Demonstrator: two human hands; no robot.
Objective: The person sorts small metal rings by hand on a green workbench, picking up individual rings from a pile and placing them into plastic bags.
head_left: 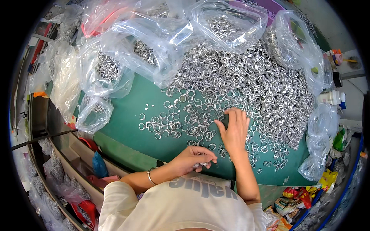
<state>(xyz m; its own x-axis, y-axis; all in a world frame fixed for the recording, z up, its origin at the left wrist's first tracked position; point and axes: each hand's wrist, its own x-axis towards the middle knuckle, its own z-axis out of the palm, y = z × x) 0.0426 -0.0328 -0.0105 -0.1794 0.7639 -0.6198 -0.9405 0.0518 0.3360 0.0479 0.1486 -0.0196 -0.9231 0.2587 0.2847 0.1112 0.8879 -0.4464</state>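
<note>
A large heap of silver metal rings [269, 96] covers the right and far part of the green tabletop [125, 115]. My right hand [236, 133] reaches over the near edge of this heap, fingers stretched forward and thumb apart, the tips down among rings. Closer to my body, my left hand [192, 158] is curled palm inward around several silver rings at the table's near edge. Between the hands and the left side, loose rings [163, 125] lie scattered in a thin layer. A bracelet [151, 177] circles my left wrist.
Clear plastic bags with rings [106, 69] line the far and left sides of the table. Another bag of rings [285, 42] stands at the far right. A white bottle [329, 97] is beyond the right edge. Open drawers [79, 152] sit at lower left, colourful packets [296, 196] at lower right.
</note>
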